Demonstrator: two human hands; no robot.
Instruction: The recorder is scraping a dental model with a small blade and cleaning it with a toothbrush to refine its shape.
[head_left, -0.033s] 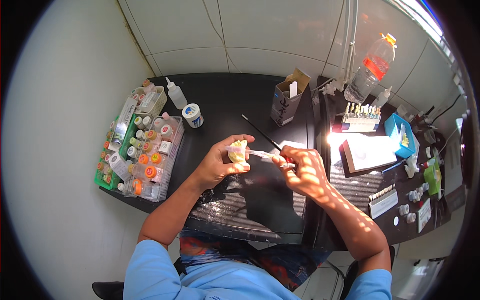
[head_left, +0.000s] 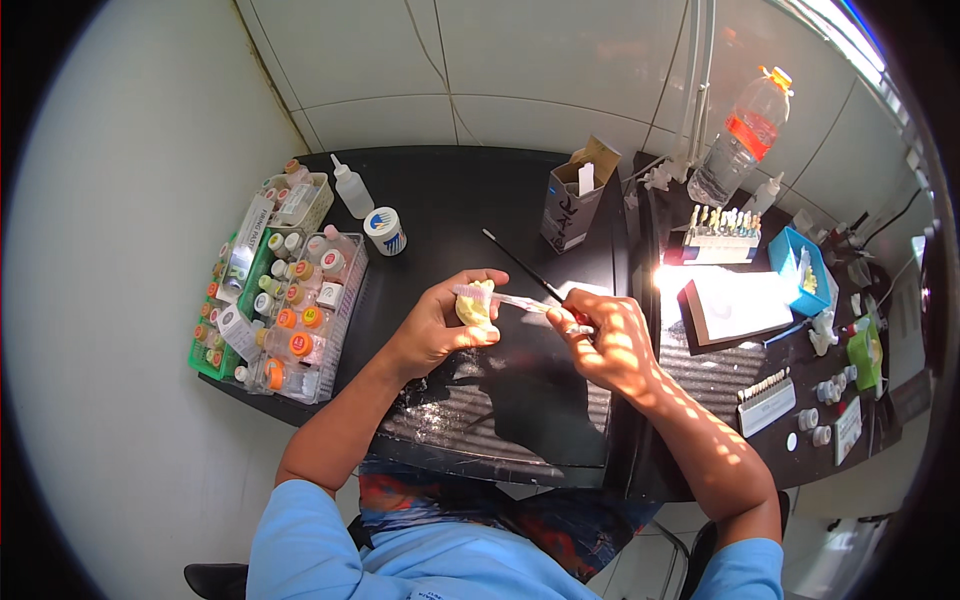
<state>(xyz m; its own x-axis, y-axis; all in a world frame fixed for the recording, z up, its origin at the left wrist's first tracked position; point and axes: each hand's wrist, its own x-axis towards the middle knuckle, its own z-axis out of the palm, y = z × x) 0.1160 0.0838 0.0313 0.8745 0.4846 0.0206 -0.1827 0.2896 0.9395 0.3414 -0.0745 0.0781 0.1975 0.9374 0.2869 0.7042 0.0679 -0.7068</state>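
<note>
Over the middle of the black table, my left hand (head_left: pixel 425 330) grips a small pale-yellow dental model (head_left: pixel 473 311) between thumb and fingers. My right hand (head_left: pixel 615 345) is closed round a clear pinkish toothbrush (head_left: pixel 522 302). Its bristled head lies across the upper part of the model and appears to touch it. A slim black-handled brush (head_left: pixel 513 256) also sticks out of my right hand, slanting away to the upper left; its other end is hidden by the fingers.
Baskets of small bottles (head_left: pixel 300 320) crowd the left edge. Behind my hands stand a white jar (head_left: pixel 386 231), a squeeze bottle (head_left: pixel 352 190) and an open carton (head_left: pixel 573 207). On the right are tooth shade guides (head_left: pixel 722 240), a white block (head_left: pixel 740 305), a blue basket (head_left: pixel 800 270) and a water bottle (head_left: pixel 735 145).
The toothbrush head has shifted slightly up over the model, now covering more of its upper edge. The model has tilted a little in my left hand.
</note>
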